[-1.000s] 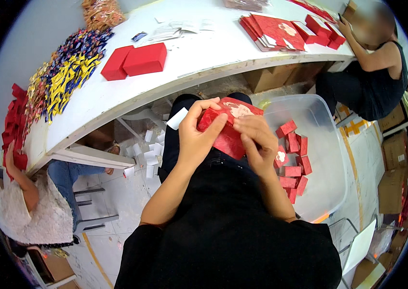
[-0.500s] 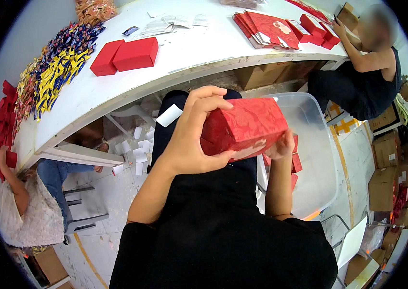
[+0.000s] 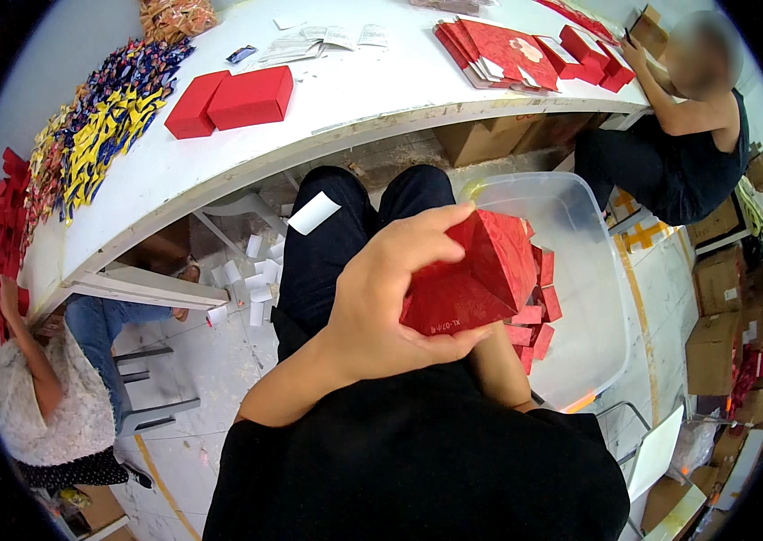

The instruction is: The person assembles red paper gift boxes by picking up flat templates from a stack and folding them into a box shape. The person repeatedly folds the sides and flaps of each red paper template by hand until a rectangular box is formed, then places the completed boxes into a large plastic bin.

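My left hand is closed around a red patterned paper box, fingers over its top and thumb along its lower edge. The box is tilted over my lap, with a darker red face and small print turned toward me. My right hand is mostly hidden behind the box and my left hand; its fingers do not show. Beside the box, a clear plastic bin holds several small red boxes. A white paper slip lies on my left thigh.
Ahead curves a white table with two red boxes, red folders and piles of wrapped packets. People sit at left and right. Paper scraps litter the floor. Cardboard cartons stack at right.
The red box has turned so that its end and darker face show toward me, and it sits slightly lower. My right hand has gone from the box's right side to behind it.
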A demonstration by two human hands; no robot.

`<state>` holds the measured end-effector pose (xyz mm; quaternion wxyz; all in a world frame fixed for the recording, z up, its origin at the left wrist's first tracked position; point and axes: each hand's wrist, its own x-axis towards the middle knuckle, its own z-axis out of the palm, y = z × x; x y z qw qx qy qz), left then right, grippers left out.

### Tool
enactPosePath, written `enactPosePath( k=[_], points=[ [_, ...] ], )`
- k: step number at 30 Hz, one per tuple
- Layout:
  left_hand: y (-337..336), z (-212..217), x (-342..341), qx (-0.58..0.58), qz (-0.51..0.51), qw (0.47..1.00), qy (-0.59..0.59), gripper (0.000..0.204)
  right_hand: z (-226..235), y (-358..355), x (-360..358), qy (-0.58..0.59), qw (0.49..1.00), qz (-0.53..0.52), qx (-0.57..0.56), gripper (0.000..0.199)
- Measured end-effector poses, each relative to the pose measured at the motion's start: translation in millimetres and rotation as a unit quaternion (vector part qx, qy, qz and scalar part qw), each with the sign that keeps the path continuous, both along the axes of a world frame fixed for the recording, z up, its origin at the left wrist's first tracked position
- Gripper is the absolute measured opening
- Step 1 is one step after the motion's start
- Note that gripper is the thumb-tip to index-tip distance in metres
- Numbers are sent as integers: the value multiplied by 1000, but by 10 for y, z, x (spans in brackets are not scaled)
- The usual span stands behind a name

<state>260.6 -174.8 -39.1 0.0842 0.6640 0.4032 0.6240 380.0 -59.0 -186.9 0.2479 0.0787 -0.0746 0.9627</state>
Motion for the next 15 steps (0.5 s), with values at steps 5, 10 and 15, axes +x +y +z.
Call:
enactPosePath(
  k=[5,10,15],
  points=[
    [-52,147,-24,-21,62,995,71,40,150,-175,-122,-71,984,-55,156,49],
    [-42,130,-10,-54,53,994,75,35,282,-211,-136,-66,979,-50,189,45],
    [-37,64,-49,-64,91,983,146,45,2,4,-135,28,984,-27,176,44]
  ],
)
